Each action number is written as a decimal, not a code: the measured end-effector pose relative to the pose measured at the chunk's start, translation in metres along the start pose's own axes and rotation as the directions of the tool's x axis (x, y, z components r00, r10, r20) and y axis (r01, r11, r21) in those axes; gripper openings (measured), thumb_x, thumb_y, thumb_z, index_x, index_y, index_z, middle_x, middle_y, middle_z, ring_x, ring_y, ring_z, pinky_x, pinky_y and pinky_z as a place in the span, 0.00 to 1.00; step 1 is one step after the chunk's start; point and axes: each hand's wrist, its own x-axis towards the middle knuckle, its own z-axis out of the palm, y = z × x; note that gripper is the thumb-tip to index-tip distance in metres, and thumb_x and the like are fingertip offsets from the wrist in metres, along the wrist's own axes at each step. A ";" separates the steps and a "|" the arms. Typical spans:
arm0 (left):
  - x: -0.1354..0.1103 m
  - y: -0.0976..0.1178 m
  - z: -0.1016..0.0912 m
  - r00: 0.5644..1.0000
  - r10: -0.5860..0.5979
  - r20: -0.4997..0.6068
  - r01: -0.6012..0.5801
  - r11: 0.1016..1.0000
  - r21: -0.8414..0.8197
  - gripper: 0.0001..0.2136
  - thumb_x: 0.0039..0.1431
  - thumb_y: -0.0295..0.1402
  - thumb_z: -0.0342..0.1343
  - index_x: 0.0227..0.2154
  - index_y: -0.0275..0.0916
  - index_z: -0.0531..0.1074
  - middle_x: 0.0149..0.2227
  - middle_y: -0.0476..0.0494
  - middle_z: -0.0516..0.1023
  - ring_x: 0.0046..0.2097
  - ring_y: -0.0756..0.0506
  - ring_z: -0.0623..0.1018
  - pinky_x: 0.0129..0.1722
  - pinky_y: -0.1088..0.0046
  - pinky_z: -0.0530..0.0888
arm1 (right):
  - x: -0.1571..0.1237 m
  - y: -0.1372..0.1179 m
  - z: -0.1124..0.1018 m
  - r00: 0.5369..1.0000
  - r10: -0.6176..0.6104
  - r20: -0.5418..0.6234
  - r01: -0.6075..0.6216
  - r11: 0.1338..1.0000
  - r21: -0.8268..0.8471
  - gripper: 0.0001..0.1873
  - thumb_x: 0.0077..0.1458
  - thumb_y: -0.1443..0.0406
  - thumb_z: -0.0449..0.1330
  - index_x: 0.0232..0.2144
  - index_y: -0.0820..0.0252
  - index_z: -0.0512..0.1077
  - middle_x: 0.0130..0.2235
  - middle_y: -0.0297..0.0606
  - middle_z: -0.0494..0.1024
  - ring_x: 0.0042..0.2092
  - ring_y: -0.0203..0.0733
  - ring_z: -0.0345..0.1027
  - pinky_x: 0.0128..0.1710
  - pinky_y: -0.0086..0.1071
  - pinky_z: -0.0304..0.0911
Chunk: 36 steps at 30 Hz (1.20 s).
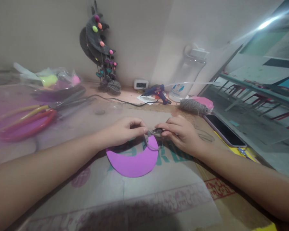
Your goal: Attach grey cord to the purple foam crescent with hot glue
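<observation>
A purple crescent-shaped foam piece (pixel 132 162) lies flat on a sheet of cardboard (pixel 159 192) in the middle of the table. My left hand (pixel 125 131) rests on the crescent's upper left tip, fingers curled and pinching a strand of grey yarn (pixel 150 144). That strand loops down over the foam. My right hand (pixel 180 133) is at the upper right tip, fingers pinched on the same strand's dark end. Both hands nearly touch above the foam.
A ball of grey yarn (pixel 195 106) and a blue glue gun (pixel 157 92) lie behind the hands. A phone (pixel 223 130) lies at right, scissors (pixel 26 120) at left. A decorated crescent ornament (pixel 98 48) leans on the back wall beside a plastic jug (pixel 189 77).
</observation>
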 end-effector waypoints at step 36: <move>0.000 0.000 0.000 1.000 -0.012 0.017 0.012 1.000 0.005 0.12 0.60 0.42 0.50 0.31 0.38 0.70 0.26 0.50 0.72 0.28 0.51 0.69 0.28 0.76 0.65 | 0.000 0.000 0.000 0.997 0.081 -0.016 -0.080 0.995 0.058 0.20 0.65 0.57 0.47 0.46 0.62 0.72 0.31 0.39 0.72 0.34 0.40 0.64 0.36 0.34 0.53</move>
